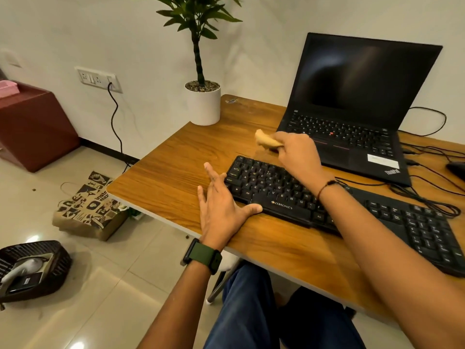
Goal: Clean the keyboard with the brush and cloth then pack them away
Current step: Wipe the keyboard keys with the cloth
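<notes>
The right hand (297, 149) grips a wooden brush (267, 141) above the far left corner of the black Zebronics keyboard (289, 195). The left hand (221, 205), fingers spread, braces the keyboard's near left edge on the wooden desk (176, 177).

The black keyboard (327, 205) lies flat and slantwise on the wooden desk, its left end just below the grip. The brush (266, 141) has a pale wooden handle that juts leftward out of the gripping fingers, above the keyboard's top left corner; its bristle end is hidden and blurred.
</notes>
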